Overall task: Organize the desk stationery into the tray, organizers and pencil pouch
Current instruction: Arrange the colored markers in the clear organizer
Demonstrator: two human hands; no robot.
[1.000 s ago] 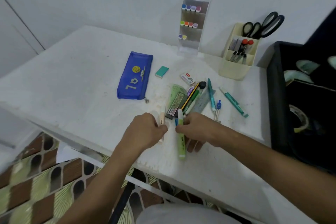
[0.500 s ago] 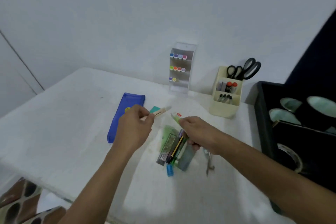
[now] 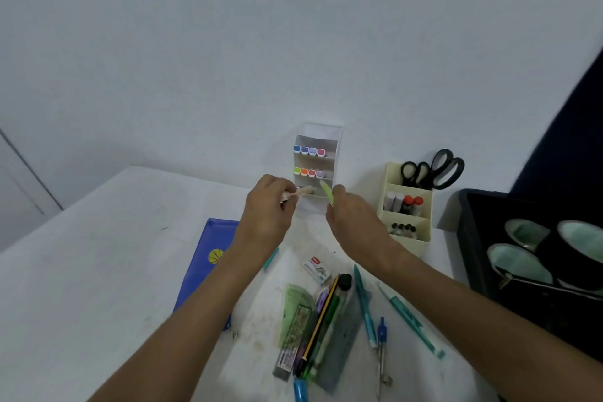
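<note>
At the back of the worktop (image 3: 98, 271), both hands were up at the clear marker rack (image 3: 318, 170), so the step in hand looked like slotting highlighters into its lowest shelf. Left hand (image 3: 266, 209) pinched a pale highlighter (image 3: 301, 191), its tip already at the shelf. Right hand (image 3: 350, 217) gripped a green highlighter (image 3: 326, 191), tip near the rack, not yet in. Next move probably called for pushing each into a free slot without tipping the rack. Blue pouch (image 3: 202, 271) and loose pens (image 3: 326, 320) lay nearer, still unsorted.
</note>
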